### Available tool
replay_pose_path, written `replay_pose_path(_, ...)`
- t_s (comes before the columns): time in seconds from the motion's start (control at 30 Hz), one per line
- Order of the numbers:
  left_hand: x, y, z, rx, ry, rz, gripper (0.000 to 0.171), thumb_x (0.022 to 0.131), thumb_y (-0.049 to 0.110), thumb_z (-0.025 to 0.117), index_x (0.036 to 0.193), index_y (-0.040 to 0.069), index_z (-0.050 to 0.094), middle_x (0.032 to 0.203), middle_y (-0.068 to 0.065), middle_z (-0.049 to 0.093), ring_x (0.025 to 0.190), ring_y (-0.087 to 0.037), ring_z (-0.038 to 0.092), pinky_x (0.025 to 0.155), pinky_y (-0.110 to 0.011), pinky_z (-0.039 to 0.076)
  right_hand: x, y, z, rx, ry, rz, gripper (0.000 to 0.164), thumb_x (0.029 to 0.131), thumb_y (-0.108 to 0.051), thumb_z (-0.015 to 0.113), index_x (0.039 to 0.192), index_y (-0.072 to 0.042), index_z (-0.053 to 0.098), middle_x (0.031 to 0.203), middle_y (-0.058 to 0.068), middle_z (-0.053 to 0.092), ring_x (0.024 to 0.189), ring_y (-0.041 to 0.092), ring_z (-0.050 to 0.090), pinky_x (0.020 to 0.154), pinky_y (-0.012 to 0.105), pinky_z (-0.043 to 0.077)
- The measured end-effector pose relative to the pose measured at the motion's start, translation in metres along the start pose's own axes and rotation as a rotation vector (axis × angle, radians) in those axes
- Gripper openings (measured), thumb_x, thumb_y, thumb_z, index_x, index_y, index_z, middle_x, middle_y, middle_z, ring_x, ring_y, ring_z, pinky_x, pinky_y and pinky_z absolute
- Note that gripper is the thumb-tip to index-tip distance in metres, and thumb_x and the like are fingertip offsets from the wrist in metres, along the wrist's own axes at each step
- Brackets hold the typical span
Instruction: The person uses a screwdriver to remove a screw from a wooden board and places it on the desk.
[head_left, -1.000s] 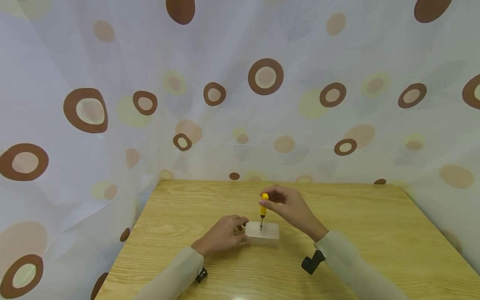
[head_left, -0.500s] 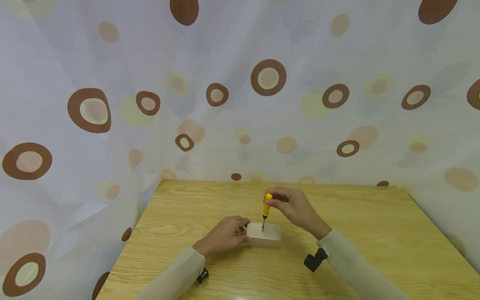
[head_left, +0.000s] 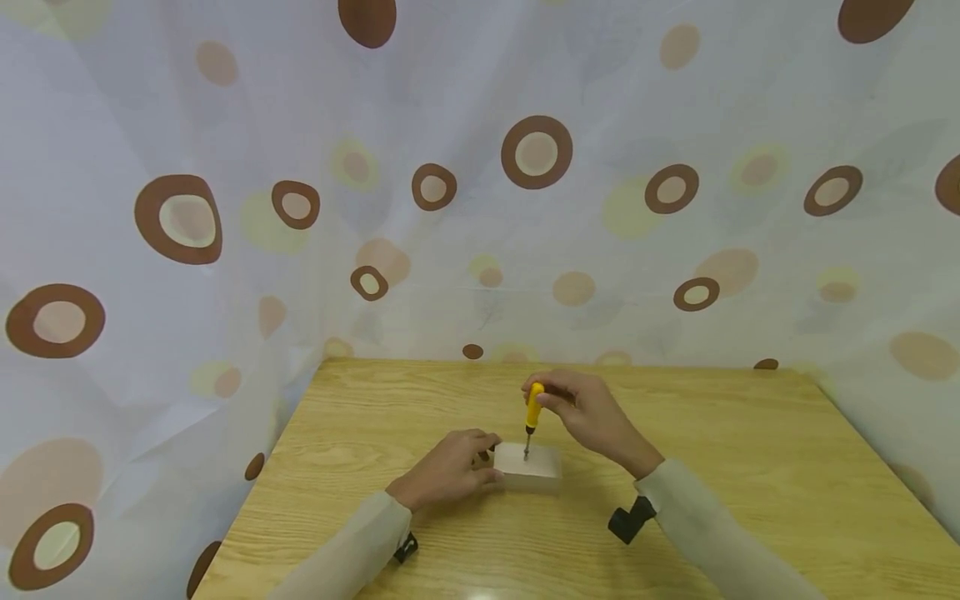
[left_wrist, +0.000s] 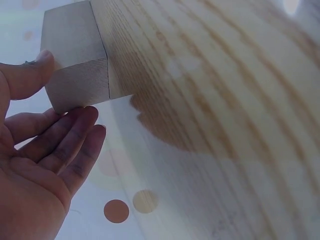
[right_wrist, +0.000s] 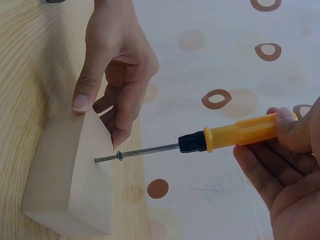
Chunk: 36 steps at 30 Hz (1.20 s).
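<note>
A pale wooden block [head_left: 534, 479] lies on the table. In the head view my left hand [head_left: 447, 468] holds its left end, thumb at the near side and fingers at the far side. From the block's top face stands a threaded screw [right_wrist: 106, 159], with part of its shank showing. The tip of a yellow-handled screwdriver [right_wrist: 245, 132] meets the screw head, nearly in line with it. My right hand [head_left: 588, 415] pinches the upper handle between thumb and fingers. The left wrist view shows the block's end [left_wrist: 77, 82] between thumb and fingers; the screwdriver is outside that view.
The wood-grain table [head_left: 712, 467] reaches back to a white curtain [head_left: 465, 250] with brown and beige spots, which also hangs along both sides. Black wrist mounts [head_left: 632, 519] hang below the sleeves.
My right fingers have shifted around the handle, and the screwdriver's tilt has changed slightly. My left hand and the block keep their place; the whole head view has moved a little.
</note>
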<state>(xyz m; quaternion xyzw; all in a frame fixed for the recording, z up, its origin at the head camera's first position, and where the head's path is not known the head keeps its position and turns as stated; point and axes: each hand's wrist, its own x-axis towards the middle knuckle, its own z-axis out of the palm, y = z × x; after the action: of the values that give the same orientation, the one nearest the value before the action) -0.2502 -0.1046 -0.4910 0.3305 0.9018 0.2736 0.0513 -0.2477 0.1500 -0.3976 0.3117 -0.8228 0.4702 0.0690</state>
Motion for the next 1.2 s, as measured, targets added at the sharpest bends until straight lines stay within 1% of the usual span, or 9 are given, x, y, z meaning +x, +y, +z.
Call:
replay_pose_path(0.13, 0.0, 0.0, 0.0, -0.005, 0.002, -0.003, 0.052, 0.099, 0.034, 0.071, 0.14, 0.005, 0.061, 0.126, -0.003, 0.067, 0.102, -0.01, 0.066, 0.085, -0.025, 0.055, -0.001, 0.004, 0.001, 0.034, -0.001, 0.052, 0.023, 0.101, -0.02, 0.068, 0.124, -0.017, 0.073, 0.117, -0.001, 0.073, 0.1, 0.015, 0.071, 0.086, 0.03, 0.058)
replay_pose_path(0.3, -0.001, 0.001, -0.001, -0.006, 0.002, -0.009, 0.052, 0.098, 0.033, 0.072, 0.14, 0.005, 0.061, 0.127, -0.004, 0.067, 0.102, -0.011, 0.066, 0.085, -0.026, 0.056, -0.002, 0.005, 0.006, 0.026, 0.066, 0.079, 0.023, 0.097, -0.03, 0.073, 0.119, -0.02, 0.072, 0.106, -0.004, 0.073, 0.09, 0.014, 0.072, 0.078, 0.031, 0.058)
replay_pose_path(0.5, -0.001, 0.001, -0.001, -0.01, -0.001, -0.015, 0.052, 0.099, 0.034, 0.072, 0.14, 0.005, 0.061, 0.127, -0.003, 0.067, 0.102, -0.011, 0.066, 0.085, -0.026, 0.055, -0.003, 0.004, 0.01, -0.013, 0.141, 0.056, 0.02, 0.095, -0.027, 0.076, 0.112, -0.017, 0.073, 0.101, -0.003, 0.075, 0.087, 0.018, 0.072, 0.075, 0.03, 0.058)
replay_pose_path(0.6, 0.0, 0.001, -0.001, -0.012, 0.001, -0.007, 0.051, 0.099, 0.033, 0.072, 0.14, 0.005, 0.062, 0.126, -0.003, 0.067, 0.102, -0.011, 0.066, 0.085, -0.026, 0.056, -0.002, 0.002, 0.007, -0.015, 0.102, 0.025, 0.015, 0.096, -0.019, 0.075, 0.111, -0.016, 0.075, 0.103, -0.002, 0.075, 0.091, 0.015, 0.072, 0.08, 0.03, 0.058)
replay_pose_path(0.7, 0.0, 0.001, -0.001, -0.009, 0.007, 0.005, 0.05, 0.098, 0.032, 0.073, 0.138, 0.004, 0.063, 0.124, -0.004, 0.068, 0.101, -0.011, 0.067, 0.084, -0.025, 0.056, 0.001, 0.0, 0.002, -0.002, 0.03, 0.002, 0.014, 0.096, -0.013, 0.074, 0.11, -0.016, 0.075, 0.106, -0.001, 0.075, 0.095, 0.013, 0.072, 0.085, 0.031, 0.058)
replay_pose_path(0.83, 0.001, 0.0, 0.0, -0.008, 0.014, 0.017, 0.048, 0.098, 0.03, 0.074, 0.137, 0.004, 0.063, 0.123, -0.004, 0.069, 0.1, -0.01, 0.067, 0.084, -0.025, 0.056, 0.003, -0.002, -0.003, 0.022, -0.016, 0.022, 0.014, 0.097, -0.017, 0.074, 0.11, -0.018, 0.075, 0.107, -0.002, 0.074, 0.097, 0.013, 0.071, 0.085, 0.032, 0.059)
replay_pose_path(1.0, 0.0, -0.001, 0.0, -0.017, 0.014, 0.029, 0.048, 0.098, 0.029, 0.073, 0.137, 0.004, 0.063, 0.124, -0.005, 0.068, 0.1, -0.011, 0.067, 0.083, -0.025, 0.056, 0.001, 0.0, -0.001, 0.004, 0.047, 0.071, 0.024, 0.096, -0.029, 0.076, 0.117, -0.018, 0.075, 0.106, -0.004, 0.075, 0.091, 0.015, 0.073, 0.079, 0.03, 0.059)
replay_pose_path(1.13, 0.0, 0.001, -0.001, -0.025, 0.01, 0.029, 0.049, 0.098, 0.029, 0.073, 0.137, 0.003, 0.063, 0.124, -0.006, 0.068, 0.101, -0.012, 0.067, 0.084, -0.026, 0.056, -0.001, 0.001, 0.001, -0.002, 0.109, 0.092, 0.026, 0.094, -0.025, 0.078, 0.117, -0.013, 0.076, 0.103, -0.001, 0.076, 0.086, 0.016, 0.073, 0.075, 0.029, 0.059)
replay_pose_path(1.2, 0.0, 0.002, -0.001, -0.022, 0.009, 0.021, 0.049, 0.098, 0.03, 0.074, 0.138, 0.003, 0.063, 0.124, -0.005, 0.068, 0.101, -0.011, 0.067, 0.085, -0.026, 0.056, -0.002, 0.0, 0.0, -0.008, 0.112, 0.082, 0.024, 0.094, -0.021, 0.078, 0.116, -0.013, 0.076, 0.104, 0.0, 0.076, 0.086, 0.014, 0.073, 0.075, 0.029, 0.059)
